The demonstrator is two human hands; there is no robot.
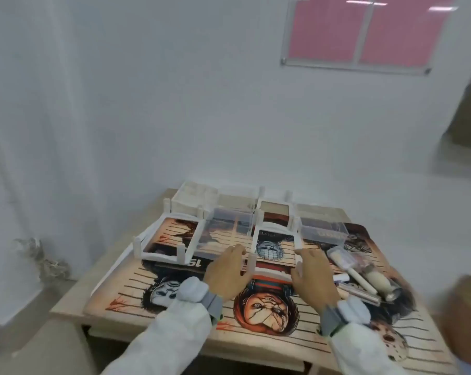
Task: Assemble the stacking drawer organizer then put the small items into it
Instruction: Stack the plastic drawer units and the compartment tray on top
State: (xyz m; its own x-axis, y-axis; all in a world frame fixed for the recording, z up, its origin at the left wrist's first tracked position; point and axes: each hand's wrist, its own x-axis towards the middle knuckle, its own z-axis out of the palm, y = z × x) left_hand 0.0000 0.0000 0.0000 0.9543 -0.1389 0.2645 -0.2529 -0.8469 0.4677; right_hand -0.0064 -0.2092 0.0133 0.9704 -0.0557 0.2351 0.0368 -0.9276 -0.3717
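A white plastic organizer frame with corner posts lies on the printed mat at the table's middle. My left hand touches its near left post and my right hand its near right side; the fingers curl around the frame. A second white frame lies to the left. Two clear drawers sit behind: one between the frames, one to the right. More white frames stand at the far edge. Small items, a brush and a bottle, lie at right.
The wooden table carries a mat printed with horror faces. White walls close in behind and to the left. A brown box sits at the right edge. A pink-paned window is high on the wall.
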